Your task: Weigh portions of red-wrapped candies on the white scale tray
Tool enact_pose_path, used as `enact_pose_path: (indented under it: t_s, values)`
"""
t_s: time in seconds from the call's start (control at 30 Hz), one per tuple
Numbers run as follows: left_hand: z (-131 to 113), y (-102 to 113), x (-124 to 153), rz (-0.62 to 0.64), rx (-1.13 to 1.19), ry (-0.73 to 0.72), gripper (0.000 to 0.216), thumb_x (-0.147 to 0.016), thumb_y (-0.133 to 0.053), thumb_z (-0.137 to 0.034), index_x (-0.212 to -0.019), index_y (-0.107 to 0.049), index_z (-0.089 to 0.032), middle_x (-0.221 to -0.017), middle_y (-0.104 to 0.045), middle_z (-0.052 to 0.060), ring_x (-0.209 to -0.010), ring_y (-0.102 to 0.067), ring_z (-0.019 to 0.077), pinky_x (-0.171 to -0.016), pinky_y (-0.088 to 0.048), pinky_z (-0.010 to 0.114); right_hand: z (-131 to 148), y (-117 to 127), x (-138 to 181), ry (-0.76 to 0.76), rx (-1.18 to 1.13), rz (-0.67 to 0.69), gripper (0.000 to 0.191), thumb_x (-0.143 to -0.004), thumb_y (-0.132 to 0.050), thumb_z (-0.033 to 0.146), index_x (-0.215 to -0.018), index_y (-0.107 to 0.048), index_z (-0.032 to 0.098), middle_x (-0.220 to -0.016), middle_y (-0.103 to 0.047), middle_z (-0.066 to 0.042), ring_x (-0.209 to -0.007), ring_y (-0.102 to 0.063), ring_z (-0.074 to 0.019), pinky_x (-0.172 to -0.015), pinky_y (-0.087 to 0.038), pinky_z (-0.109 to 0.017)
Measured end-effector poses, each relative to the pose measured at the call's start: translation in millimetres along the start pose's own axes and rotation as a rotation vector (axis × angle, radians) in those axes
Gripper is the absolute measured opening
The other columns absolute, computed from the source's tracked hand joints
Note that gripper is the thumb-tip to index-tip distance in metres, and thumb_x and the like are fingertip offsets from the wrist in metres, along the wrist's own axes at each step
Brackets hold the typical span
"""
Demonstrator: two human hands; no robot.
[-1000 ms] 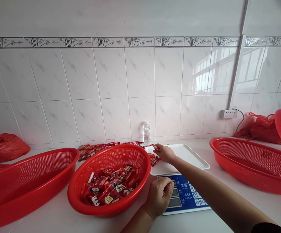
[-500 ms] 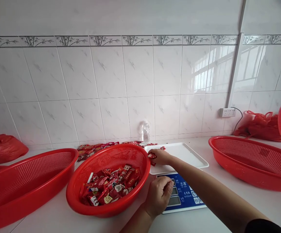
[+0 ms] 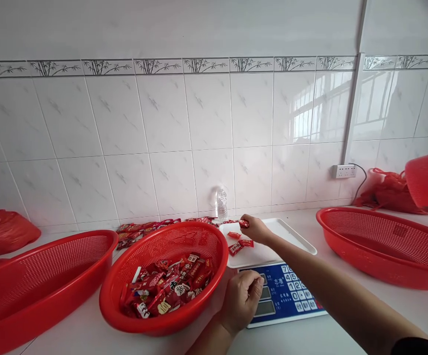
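Packets [image 3: 235,248] lie on the white tray [image 3: 260,254]; right hand [image 3: 255,229] pinches a red packet [image 3: 244,224]; left hand [image 3: 243,296] is loosely fisted; a slack pinch could drop it off the tray.

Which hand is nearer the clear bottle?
Right. The right hand is over the white tray, in front of the clear bottle and to its right; the left hand is farther off, near the blue scale.

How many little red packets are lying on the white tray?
3 visible on the tray: back packet, front-left packet, front-right packet. The right hand may hide more.
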State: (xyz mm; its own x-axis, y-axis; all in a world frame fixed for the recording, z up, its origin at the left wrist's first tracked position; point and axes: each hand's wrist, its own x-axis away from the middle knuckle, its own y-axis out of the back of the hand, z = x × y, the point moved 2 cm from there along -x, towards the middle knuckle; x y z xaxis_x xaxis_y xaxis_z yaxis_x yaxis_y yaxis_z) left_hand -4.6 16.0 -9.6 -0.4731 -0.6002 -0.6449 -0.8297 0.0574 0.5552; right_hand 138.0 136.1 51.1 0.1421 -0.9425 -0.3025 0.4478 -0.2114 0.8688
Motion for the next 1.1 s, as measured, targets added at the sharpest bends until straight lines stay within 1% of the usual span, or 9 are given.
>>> enact_pose_path:
  t_s: [0.13, 0.23, 0.33, 0.47, 0.63, 0.73, 0.87, 0.97, 1.1]
  values:
    - [0, -2, -1, 0.004, -0.003, -0.010, 0.027, -0.096, -0.041, -0.027, -0.077, -0.057, -0.018, -0.071, -0.061, 0.002, -0.067, -0.056, 0.0140, -0.063, -0.042, 0.022, -7, -3, 20, 0.028, 0.023, 0.041, 0.028, -0.093, -0.055, 0.037, -0.112, -0.059, 0.016, -0.110, -0.062, -0.006, -0.091, -0.062, -0.0164, -0.080, -0.052, -0.036]
    - [2, -3, -1, 0.006, -0.015, -0.018, 0.027, -0.096, -0.040, -0.027, -0.076, -0.056, -0.018, -0.069, -0.060, 0.002, -0.066, -0.055, 0.0136, -0.063, -0.041, 0.022, -7, -9, 33, 0.081, 0.041, 0.029, 0.026, -0.089, -0.058, 0.037, -0.106, -0.060, 0.018, -0.103, -0.064, -0.006, -0.094, -0.060, -0.0188, -0.081, -0.046, -0.034]
    - [2, -2, -1, 0.008, -0.021, -0.020, 0.026, -0.096, -0.041, -0.027, -0.077, -0.056, -0.018, -0.069, -0.059, 0.001, -0.065, -0.054, 0.0132, -0.062, -0.040, 0.022, -9, -12, 35, 0.090, 0.040, 0.003, 0.021, -0.084, -0.060, 0.032, -0.101, -0.059, 0.020, -0.098, -0.066, -0.008, -0.093, -0.059, -0.0217, -0.076, -0.039, -0.029]
    - [2, -1, -1, 0.006, -0.016, -0.029, 0.027, -0.096, -0.040, -0.026, -0.076, -0.055, -0.017, -0.068, -0.058, 0.001, -0.065, -0.053, 0.0128, -0.062, -0.040, 0.022, -9, -9, 31, 0.045, 0.004, -0.038, 0.017, -0.077, -0.059, 0.025, -0.094, -0.057, 0.021, -0.087, -0.066, -0.005, -0.080, -0.059, -0.0195, -0.065, -0.034, -0.025]
    - [1, -1, -1, -0.002, -0.010, -0.035, 0.024, -0.095, -0.041, -0.024, -0.077, -0.055, -0.017, -0.069, -0.059, 0.001, -0.065, -0.054, 0.0126, -0.062, -0.041, 0.022, 9, -6, 28, 0.086, -0.091, -0.052, 0.011, -0.084, -0.049, 0.029, -0.092, -0.052, 0.023, -0.085, -0.065, 0.001, -0.071, -0.055, -0.0128, -0.060, -0.034, -0.021]
    - [0, -1, -1, -0.009, -0.010, -0.033, 0.024, -0.095, -0.042, -0.024, -0.077, -0.056, -0.017, -0.069, -0.059, 0.001, -0.064, -0.054, 0.0125, -0.061, -0.041, 0.022, 22, -12, 28, 0.143, -0.115, -0.014, 0.014, -0.078, -0.057, 0.028, -0.090, -0.054, 0.023, -0.081, -0.065, 0.002, -0.071, -0.054, -0.0126, -0.060, -0.033, -0.021]
    - [1, -1, -1, -0.001, -0.018, -0.032, 0.025, -0.095, -0.042, -0.025, -0.076, -0.056, -0.017, -0.068, -0.059, 0.001, -0.063, -0.053, 0.0123, -0.060, -0.040, 0.021, 30, -21, 29, 0.190, -0.116, 0.029, 0.025, -0.071, -0.066, 0.029, -0.094, -0.058, 0.024, -0.082, -0.065, 0.000, -0.073, -0.056, -0.0145, -0.061, -0.032, -0.021]
    - [3, -2, -1, 0.014, -0.020, -0.027, 0.026, -0.096, -0.042, -0.026, -0.075, -0.056, -0.018, -0.067, -0.058, 0.001, -0.063, -0.053, 0.0125, -0.060, -0.040, 0.021, 28, -23, 28, 0.171, -0.106, 0.012, 0.022, -0.073, -0.064, 0.026, -0.094, -0.059, 0.023, -0.080, -0.066, 0.000, -0.073, -0.057, -0.0149, -0.061, -0.032, -0.022]
    - [4, -3, 0, 0.017, -0.009, -0.013, 0.027, -0.096, -0.041, -0.027, -0.075, -0.056, -0.018, -0.067, -0.057, 0.001, -0.063, -0.053, 0.0128, -0.060, -0.040, 0.022, 18, -19, 16, 0.062, -0.087, -0.061, 0.017, -0.082, -0.058, 0.027, -0.100, -0.057, 0.024, -0.082, -0.066, 0.000, -0.074, -0.058, -0.0144, -0.062, -0.035, -0.022]
